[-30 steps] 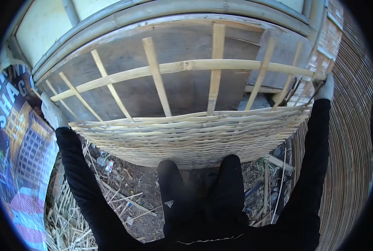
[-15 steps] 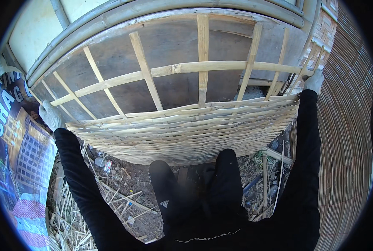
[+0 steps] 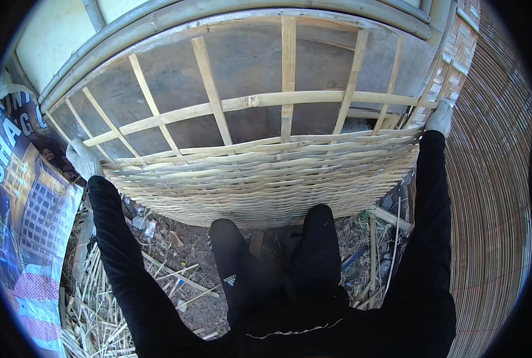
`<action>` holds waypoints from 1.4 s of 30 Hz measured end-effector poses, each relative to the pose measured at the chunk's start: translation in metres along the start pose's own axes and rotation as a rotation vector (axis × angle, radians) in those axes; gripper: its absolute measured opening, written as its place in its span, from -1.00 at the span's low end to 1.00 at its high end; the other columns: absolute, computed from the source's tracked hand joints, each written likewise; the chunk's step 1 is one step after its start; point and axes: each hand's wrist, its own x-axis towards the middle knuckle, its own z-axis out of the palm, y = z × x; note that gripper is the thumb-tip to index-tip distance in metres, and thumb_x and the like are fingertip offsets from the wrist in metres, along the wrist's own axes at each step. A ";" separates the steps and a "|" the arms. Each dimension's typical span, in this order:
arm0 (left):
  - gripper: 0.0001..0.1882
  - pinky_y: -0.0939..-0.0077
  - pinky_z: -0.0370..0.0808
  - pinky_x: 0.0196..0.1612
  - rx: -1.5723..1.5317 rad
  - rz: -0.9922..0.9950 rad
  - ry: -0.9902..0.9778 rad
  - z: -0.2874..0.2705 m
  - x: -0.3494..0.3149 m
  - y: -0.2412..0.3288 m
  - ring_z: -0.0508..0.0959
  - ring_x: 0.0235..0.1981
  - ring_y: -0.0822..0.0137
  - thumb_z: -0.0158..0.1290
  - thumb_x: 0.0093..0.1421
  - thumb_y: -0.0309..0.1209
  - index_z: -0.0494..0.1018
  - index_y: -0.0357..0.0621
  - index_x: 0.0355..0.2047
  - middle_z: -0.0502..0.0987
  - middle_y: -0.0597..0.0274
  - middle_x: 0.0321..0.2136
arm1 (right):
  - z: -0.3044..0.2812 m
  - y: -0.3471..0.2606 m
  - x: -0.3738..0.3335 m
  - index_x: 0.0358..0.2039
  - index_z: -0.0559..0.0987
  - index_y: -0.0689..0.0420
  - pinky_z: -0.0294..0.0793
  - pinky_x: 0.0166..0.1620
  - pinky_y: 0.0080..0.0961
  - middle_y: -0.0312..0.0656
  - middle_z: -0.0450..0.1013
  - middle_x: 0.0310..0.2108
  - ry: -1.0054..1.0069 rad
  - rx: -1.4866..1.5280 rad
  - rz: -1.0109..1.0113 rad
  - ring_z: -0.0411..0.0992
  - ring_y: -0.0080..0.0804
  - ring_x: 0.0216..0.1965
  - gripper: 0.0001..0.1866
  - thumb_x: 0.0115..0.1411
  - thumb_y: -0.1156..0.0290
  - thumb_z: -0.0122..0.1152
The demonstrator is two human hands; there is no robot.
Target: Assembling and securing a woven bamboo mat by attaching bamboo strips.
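A pale woven bamboo panel (image 3: 266,185) spans the space above my knees, its lower part tightly woven. Several upright slats (image 3: 288,71) rise out of the weave. One long horizontal bamboo strip (image 3: 242,102) crosses them, apart from the dense weave. At the panel's left edge my left hand (image 3: 84,161), in a whitish glove, is closed by the strip's end. My right hand (image 3: 441,119), gloved too, closes around the right edge by the other end. Both hands' fingers are partly hidden, so I cannot tell whether they grip the strip, the panel edge or both.
Behind the slats stands a dark wooden board (image 3: 242,59) under a bamboo rail (image 3: 218,17). A printed banner (image 3: 39,203) hangs at left, a thin-stick screen (image 3: 487,197) at right. Cut bamboo scraps (image 3: 99,286) litter the ground, with a bamboo piece (image 3: 391,218) near my right knee.
The panel sits slightly higher in view and looks a little narrower. Both hands have shifted slightly inward with its edges, still closed there. My knees also appear higher.
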 end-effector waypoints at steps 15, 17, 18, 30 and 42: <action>-0.59 -0.14 0.19 0.35 0.024 0.769 -0.308 0.045 -0.190 0.188 0.54 -0.15 0.01 0.18 0.20 -0.33 0.54 -0.11 0.06 0.56 0.07 -0.33 | -0.063 -0.317 -0.203 0.11 0.54 0.00 0.06 0.36 0.23 -0.25 0.57 -0.13 -0.190 0.264 -0.898 0.50 -0.23 0.02 -0.55 0.17 0.40 0.31; -0.71 -0.11 0.21 0.33 0.046 0.938 -0.230 0.047 -0.179 0.176 0.52 -0.23 0.05 0.21 0.20 -0.29 0.59 -0.11 -0.09 0.50 0.14 -0.42 | -0.053 -0.318 -0.207 0.08 0.56 -0.02 0.01 0.37 0.26 -0.27 0.57 -0.12 -0.247 0.246 -0.849 0.49 -0.23 0.03 -0.59 0.19 0.40 0.29; -0.71 -0.11 0.21 0.33 0.047 0.939 -0.230 0.051 -0.177 0.174 0.52 -0.23 0.05 0.21 0.20 -0.29 0.59 -0.11 -0.09 0.50 0.14 -0.42 | -0.048 -0.318 -0.207 0.07 0.56 -0.04 0.02 0.37 0.26 -0.29 0.57 -0.11 -0.170 0.292 -0.840 0.49 -0.24 0.04 -0.60 0.19 0.41 0.28; -0.76 -0.06 0.26 0.26 0.016 0.900 -0.241 0.050 -0.183 0.181 0.53 -0.18 0.04 0.27 0.18 -0.25 0.59 -0.11 -0.24 0.53 0.14 -0.38 | -0.035 -0.324 -0.223 -0.17 0.65 -0.07 -0.03 0.38 0.31 -0.32 0.61 -0.15 -0.044 0.483 -0.719 0.51 -0.22 0.04 -0.80 0.17 0.45 0.32; -0.72 -0.05 0.16 0.30 0.099 0.899 -0.366 0.070 -0.179 0.170 0.49 -0.10 0.04 0.10 0.29 -0.13 0.57 -0.06 -0.22 0.51 0.13 -0.37 | -0.017 -0.320 -0.230 -0.16 0.67 -0.07 -0.02 0.41 0.22 -0.31 0.61 -0.10 -0.040 0.372 -0.702 0.51 -0.26 0.08 -0.83 0.21 0.38 0.32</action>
